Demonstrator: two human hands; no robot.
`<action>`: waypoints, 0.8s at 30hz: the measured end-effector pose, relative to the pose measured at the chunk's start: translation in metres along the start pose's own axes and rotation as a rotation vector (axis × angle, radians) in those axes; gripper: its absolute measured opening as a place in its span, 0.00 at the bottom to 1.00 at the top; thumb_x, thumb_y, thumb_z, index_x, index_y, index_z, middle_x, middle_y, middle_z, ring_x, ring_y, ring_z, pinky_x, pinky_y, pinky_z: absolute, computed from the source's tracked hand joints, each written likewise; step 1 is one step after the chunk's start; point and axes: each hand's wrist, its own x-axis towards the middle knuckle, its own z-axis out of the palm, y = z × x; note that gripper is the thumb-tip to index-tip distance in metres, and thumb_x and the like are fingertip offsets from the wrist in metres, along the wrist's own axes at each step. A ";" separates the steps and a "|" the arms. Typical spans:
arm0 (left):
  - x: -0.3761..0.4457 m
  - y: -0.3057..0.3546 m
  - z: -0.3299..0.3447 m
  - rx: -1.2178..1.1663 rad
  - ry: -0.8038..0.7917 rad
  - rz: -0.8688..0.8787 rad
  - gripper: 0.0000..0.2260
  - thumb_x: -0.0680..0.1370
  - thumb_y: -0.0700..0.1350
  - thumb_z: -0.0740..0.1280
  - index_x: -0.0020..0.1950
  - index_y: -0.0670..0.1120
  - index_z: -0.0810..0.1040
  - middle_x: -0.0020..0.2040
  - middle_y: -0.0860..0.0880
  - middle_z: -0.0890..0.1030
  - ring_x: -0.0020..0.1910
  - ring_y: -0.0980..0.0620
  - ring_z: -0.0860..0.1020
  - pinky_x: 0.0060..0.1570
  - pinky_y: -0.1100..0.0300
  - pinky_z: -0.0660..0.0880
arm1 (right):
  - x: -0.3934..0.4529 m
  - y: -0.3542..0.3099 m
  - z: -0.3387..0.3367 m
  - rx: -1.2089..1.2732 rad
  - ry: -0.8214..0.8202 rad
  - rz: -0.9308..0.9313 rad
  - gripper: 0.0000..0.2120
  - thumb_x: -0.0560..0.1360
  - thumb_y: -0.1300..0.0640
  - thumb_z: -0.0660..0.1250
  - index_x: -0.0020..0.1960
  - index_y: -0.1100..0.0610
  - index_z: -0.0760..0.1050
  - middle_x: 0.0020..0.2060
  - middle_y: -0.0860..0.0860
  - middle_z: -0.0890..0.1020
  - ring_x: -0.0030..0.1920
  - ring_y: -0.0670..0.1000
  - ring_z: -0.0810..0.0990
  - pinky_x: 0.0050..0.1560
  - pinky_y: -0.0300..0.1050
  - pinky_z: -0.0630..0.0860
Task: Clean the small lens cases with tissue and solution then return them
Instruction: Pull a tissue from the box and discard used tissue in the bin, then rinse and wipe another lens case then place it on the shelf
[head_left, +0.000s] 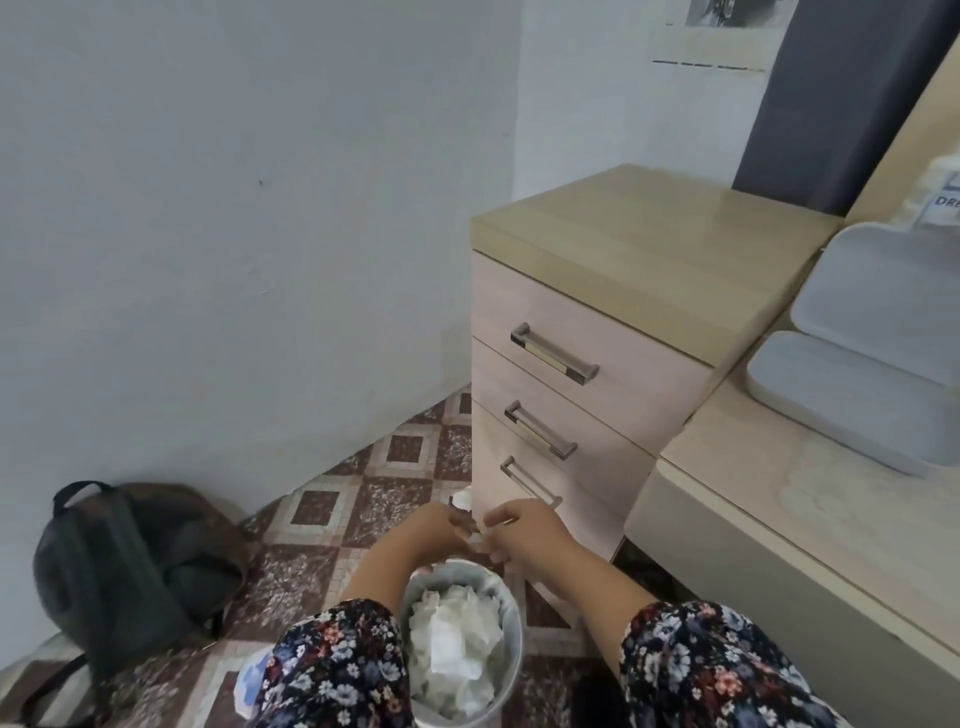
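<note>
Head view: left hand and right hand meet above tissue-filled bin, each grip pinching small blurred item (identity unclear); drawer unit at 1 o'clock.

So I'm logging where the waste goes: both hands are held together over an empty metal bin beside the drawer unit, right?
Not quite. The head view shows the metal bin stuffed with crumpled white tissue, not empty. The rest holds: left hand and right hand meet above it, beside the drawer unit.
</note>
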 end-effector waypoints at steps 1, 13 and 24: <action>0.000 0.006 -0.001 0.017 0.008 0.025 0.12 0.76 0.42 0.69 0.60 0.44 0.79 0.55 0.48 0.81 0.49 0.49 0.79 0.49 0.56 0.79 | -0.002 -0.002 -0.004 0.021 0.013 -0.003 0.10 0.75 0.66 0.64 0.42 0.51 0.76 0.46 0.55 0.81 0.37 0.50 0.79 0.33 0.39 0.74; -0.008 0.072 -0.015 0.109 0.199 0.155 0.09 0.75 0.43 0.67 0.53 0.43 0.83 0.45 0.46 0.83 0.42 0.50 0.79 0.44 0.59 0.76 | -0.036 -0.030 -0.037 0.192 0.136 -0.170 0.13 0.75 0.67 0.63 0.58 0.61 0.78 0.44 0.52 0.79 0.39 0.45 0.75 0.39 0.37 0.72; -0.055 0.169 -0.028 0.293 0.370 0.320 0.09 0.75 0.38 0.61 0.44 0.44 0.80 0.36 0.47 0.79 0.38 0.48 0.78 0.36 0.58 0.73 | -0.096 -0.064 -0.095 0.064 0.321 -0.403 0.17 0.76 0.67 0.57 0.58 0.55 0.78 0.42 0.45 0.79 0.36 0.36 0.75 0.32 0.25 0.68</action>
